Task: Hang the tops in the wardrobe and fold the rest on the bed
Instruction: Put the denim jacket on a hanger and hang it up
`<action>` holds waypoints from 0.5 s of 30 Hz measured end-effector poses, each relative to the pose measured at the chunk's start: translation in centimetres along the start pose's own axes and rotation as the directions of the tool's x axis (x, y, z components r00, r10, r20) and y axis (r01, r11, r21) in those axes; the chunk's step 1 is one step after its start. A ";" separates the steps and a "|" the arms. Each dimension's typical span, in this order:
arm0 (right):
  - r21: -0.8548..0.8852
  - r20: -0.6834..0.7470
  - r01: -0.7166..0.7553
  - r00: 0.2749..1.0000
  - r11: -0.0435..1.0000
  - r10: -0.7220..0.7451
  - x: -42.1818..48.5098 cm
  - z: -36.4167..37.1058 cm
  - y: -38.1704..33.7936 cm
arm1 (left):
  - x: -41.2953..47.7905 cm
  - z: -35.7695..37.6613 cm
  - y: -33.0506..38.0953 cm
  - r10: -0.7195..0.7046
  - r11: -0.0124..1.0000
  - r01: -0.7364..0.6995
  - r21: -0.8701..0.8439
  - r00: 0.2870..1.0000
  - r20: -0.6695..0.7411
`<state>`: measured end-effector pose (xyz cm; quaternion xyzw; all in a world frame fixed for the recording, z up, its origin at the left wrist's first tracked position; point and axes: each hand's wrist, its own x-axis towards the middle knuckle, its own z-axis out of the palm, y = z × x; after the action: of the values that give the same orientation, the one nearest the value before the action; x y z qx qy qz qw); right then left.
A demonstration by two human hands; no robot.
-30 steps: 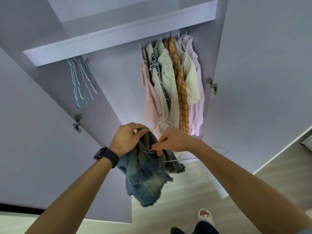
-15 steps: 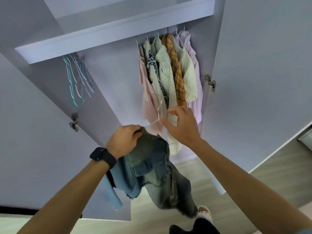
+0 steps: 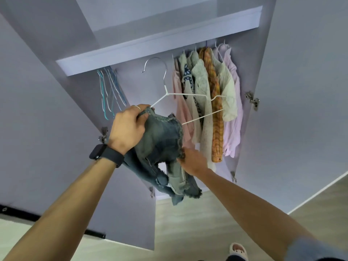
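Bare forearms, black smartwatch point(image 3: 106, 155) on L wrist, ring point(image 3: 137, 107) on L hand, pale slipper point(image 3: 237, 253)

Left hand point(image 3: 127, 129) gripping denim top point(image 3: 162, 146) and white hanger point(image 3: 190, 95), right hand point(image 3: 194, 162) at its frayed hem, hung shirts point(image 3: 207, 102) far right in wardrobe point(image 3: 293, 91)

The wardrobe point(image 3: 143, 87) is open, with both doors swung wide. A white shelf point(image 3: 160, 40) runs across the top of it. Under the shelf, on the right, shirts point(image 3: 207, 95) hang side by side on hangers: pink, white, orange checked and pale green ones. On the left, a bunch of bare hangers point(image 3: 109, 91) hangs. Below is a light wood floor point(image 3: 188, 223). A foot in a pale slipper point(image 3: 237, 251) stands on the floor.
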<state>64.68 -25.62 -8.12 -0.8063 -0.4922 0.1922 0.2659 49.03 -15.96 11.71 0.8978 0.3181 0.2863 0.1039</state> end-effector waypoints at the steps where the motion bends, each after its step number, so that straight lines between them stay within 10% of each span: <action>1: -0.031 -0.010 0.028 1.000 0.999 -0.028 0.7 -0.2 -0.2 | -0.2 -0.5 -0.4 -0.008 1.000 0.008 0.014 1.000 -0.014; 10: -0.008 0.117 0.240 0.964 0.971 -0.237 2.4 -5.4 2.7 | -3.2 -3.2 -7.6 -0.202 0.979 0.202 -0.015 0.973 -0.109; 15: -0.022 -0.147 0.182 0.972 0.983 -0.183 3.3 -9.9 4.8 | -4.5 -1.8 -9.1 -0.074 0.996 0.076 0.038 0.996 -0.056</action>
<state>75.14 -26.80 -3.51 -0.7708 -0.5437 0.1044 0.3152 40.48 -11.71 7.86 0.8790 0.3600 0.3000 0.0879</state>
